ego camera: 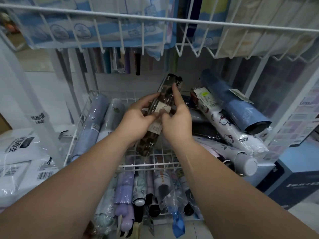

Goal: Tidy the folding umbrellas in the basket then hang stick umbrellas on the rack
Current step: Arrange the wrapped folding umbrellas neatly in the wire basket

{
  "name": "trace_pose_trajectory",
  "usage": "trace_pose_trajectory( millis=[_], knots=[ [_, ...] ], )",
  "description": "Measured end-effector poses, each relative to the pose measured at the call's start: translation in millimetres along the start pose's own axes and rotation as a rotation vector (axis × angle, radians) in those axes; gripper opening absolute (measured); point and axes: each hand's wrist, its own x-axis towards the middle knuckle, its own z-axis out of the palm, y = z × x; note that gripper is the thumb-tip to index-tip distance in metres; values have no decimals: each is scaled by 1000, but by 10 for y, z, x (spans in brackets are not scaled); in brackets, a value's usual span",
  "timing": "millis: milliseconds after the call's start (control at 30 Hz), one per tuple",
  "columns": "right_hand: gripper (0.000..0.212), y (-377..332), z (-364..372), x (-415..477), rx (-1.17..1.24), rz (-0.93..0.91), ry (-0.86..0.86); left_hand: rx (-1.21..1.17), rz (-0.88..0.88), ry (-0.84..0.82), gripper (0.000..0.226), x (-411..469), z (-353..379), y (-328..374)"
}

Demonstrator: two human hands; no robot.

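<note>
The white wire basket (78,128) carries two lilac umbrellas (89,125) laid straight at 9 o'clock and a loose heap (224,123) at 3 o'clock. Over its middle the brown folding umbrella (165,95) points to 1 o'clock. The left hand (136,121) wraps its barrel and the right hand (177,121) pinches by the paper tag (161,106). It is likely light, stiff and film-slick, so grip mid-barrel. A wire shelf (155,19) hangs at 12 o'clock.

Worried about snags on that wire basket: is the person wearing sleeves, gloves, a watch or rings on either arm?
No. The left forearm and right forearm are bare to the frame's edge, with no sleeve or cuff in view. The left hand and right hand are ungloved. Neither wrist shows a watch or band, and no ring shows on the visible fingers.
</note>
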Motion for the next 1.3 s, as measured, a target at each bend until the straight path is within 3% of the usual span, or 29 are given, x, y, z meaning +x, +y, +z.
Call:
trace_pose_trajectory(
  millis=[200,367,467,567,733,1067,1200,1300],
  knots=[
    [82,-85,138,53,34,36,-198,2,-67,13,55,-44,-202,-30],
    [85,59,245,133,-8,148,-316,491,-108,-228,68,-51,-458,11],
    [89,134,332,161,-99,214,-371,837,-9,-177,57,-63,-644,75],
    [88,177,429,155,-187,227,-412,962,23,-169,57,-73,-809,31],
    [72,258,560,147,-367,255,-488,1152,-41,-355,68,-145,-824,-197],
    [59,252,652,158,-620,217,-565,1320,-89,-483,71,-208,-721,-168],
    [42,12,561,146,-894,95,-610,1327,-97,-451,57,-188,-681,-134],
    [34,-276,442,131,-1027,-97,-582,1262,-3,-321,36,-221,-582,-108]
  ],
)
